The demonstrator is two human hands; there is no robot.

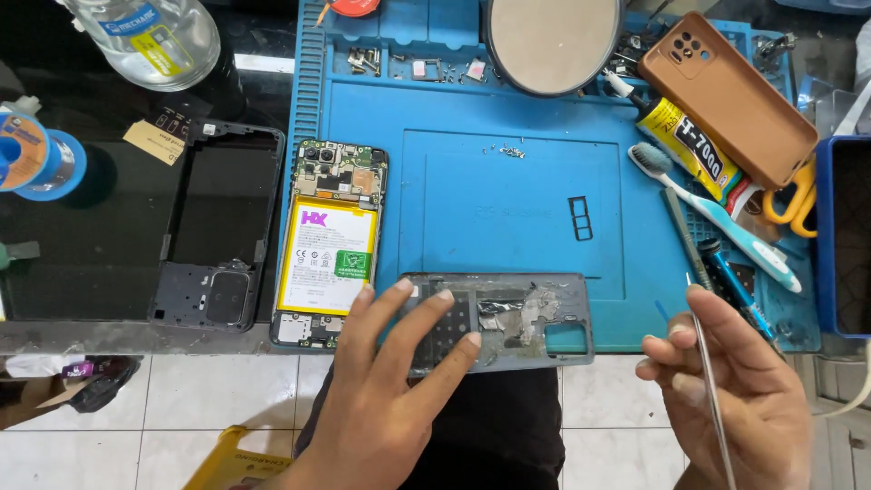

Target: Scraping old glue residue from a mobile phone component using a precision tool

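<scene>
My left hand [386, 381] lies flat with fingers spread on the left part of a grey phone frame [535, 319] that sits across the near edge of the blue work mat [508, 181]. Torn foil and glue residue cover the frame's middle. My right hand [735, 390] is closed around thin metal tweezers [706, 363], tips pointing up, just right of the frame. An opened phone [328, 240] with a white and yellow battery and bare circuit board lies at the mat's left edge, beside my left fingers.
A black phone housing [218, 227] lies on the dark table at left. On the mat's right are a toothbrush [717, 213], a glue tube [685, 136], a brown phone case [726, 95], a blue screwdriver [730, 272] and yellow scissors [794, 204]. A round mirror [553, 41], small screws [513, 151], a clear bottle [154, 36].
</scene>
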